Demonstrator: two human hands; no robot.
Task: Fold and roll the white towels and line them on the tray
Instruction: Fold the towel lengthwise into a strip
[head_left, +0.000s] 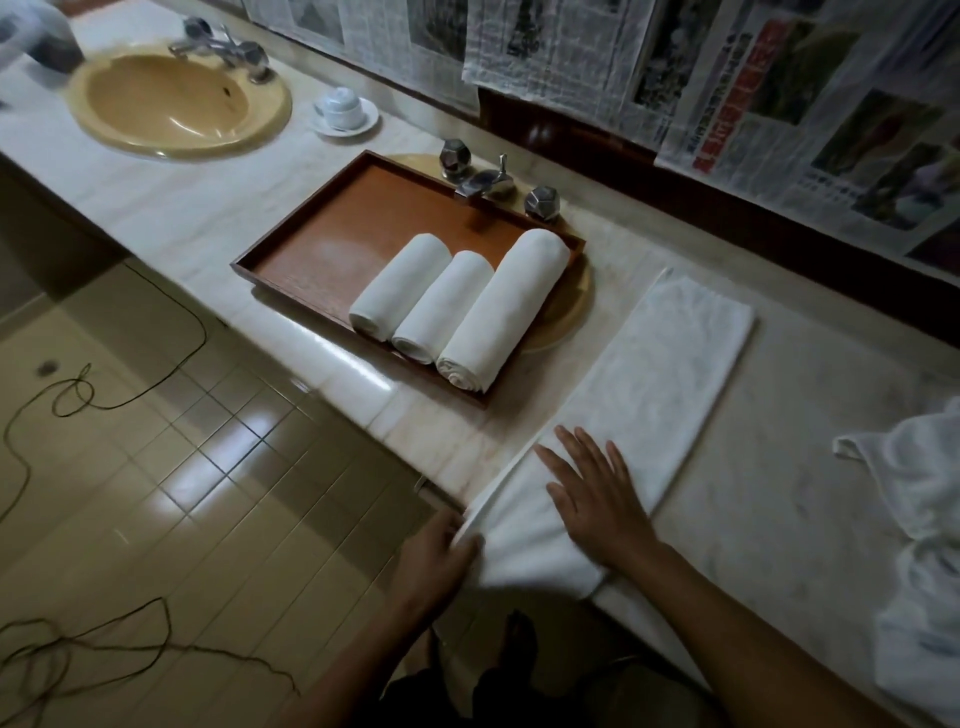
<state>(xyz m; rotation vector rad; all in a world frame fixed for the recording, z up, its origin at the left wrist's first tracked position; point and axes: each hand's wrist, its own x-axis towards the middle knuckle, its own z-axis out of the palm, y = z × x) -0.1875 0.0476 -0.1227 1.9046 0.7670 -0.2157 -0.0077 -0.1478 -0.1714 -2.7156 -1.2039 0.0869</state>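
Three rolled towels (441, 306) lie side by side at the right end of the tray (332, 228). The folded towel (649, 374) lies flat on the surface (779, 519), just right of the tray. Left grip (436, 561) pinches its near corner. Right grip (597, 499) is spread flat, pressing it. Step judged: starting the roll. Next: turn the near end over tightly, edges square.

Newspaper sheets (779, 78) hang from twelve to two o'clock, carrying dense print and a red headline block. None of it is sharp enough to read.
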